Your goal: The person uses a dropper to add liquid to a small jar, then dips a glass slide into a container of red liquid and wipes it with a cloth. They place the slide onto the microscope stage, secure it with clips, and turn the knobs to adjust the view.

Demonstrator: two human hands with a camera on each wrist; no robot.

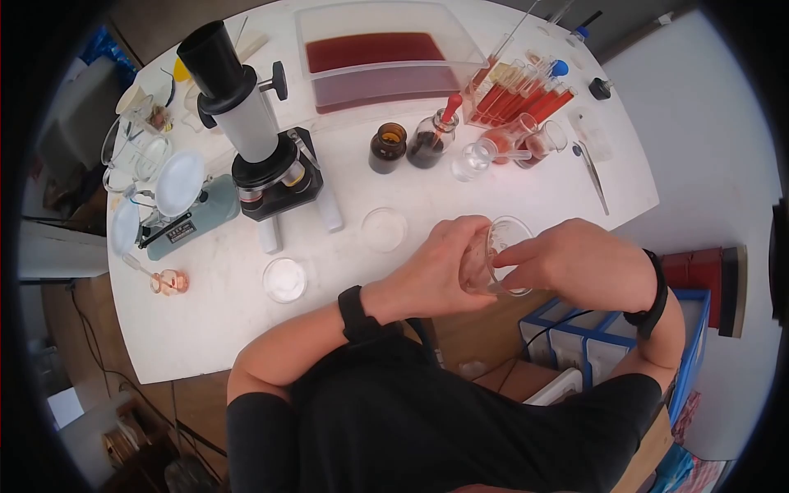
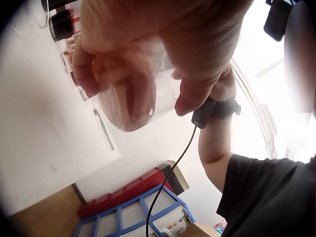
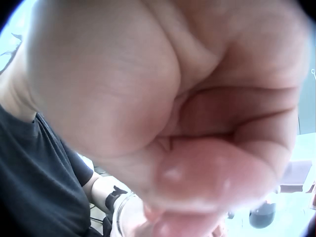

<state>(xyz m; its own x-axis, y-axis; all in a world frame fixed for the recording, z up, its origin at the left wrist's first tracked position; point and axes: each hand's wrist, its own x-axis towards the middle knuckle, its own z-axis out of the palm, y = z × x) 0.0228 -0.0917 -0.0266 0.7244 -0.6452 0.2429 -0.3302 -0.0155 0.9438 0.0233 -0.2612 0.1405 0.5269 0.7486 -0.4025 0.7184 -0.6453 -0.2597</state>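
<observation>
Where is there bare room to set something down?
The table is bare between the pink jar and the nearer round dish, and toward the near edge. A narrower gap separates the microscope and brown bottle. Crowded: around the test tubes and flasks.

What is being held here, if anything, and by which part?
A clear glass vessel, held around its side wall by the left hand. The right hand's hold is unclear.
</observation>
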